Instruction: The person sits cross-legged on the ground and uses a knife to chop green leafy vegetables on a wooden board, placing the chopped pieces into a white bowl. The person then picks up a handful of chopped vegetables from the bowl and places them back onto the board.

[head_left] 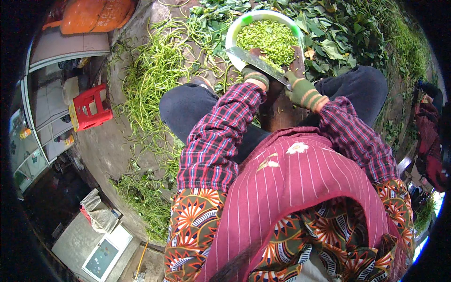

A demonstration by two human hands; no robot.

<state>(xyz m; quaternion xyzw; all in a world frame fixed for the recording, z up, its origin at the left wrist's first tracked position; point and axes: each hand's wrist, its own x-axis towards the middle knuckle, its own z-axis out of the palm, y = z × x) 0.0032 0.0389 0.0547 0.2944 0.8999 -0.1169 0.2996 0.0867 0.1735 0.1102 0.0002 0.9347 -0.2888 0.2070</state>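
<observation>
My right hand (301, 92), in a green striped knit glove, grips the handle of a cleaver (255, 62). The wide metal blade slants up to the left across a dark wooden board (280, 114) between my knees. On the near side of the blade is my left hand (255, 77), in a matching glove, its fingers largely hidden. The board's far end reaches into a white and green plastic basin (230, 37). Inside the basin lies a heap of finely chopped green stems (267, 37), some of it against the blade and on the board.
Long green stems (151, 65) are strewn on the concrete floor to my left. Leafy greens (331, 38) surround the basin's far right side. Further left stand a red plastic stool (92, 109) and an orange container (97, 16) bearing writing. Another stem pile (144, 199) lies by my left side.
</observation>
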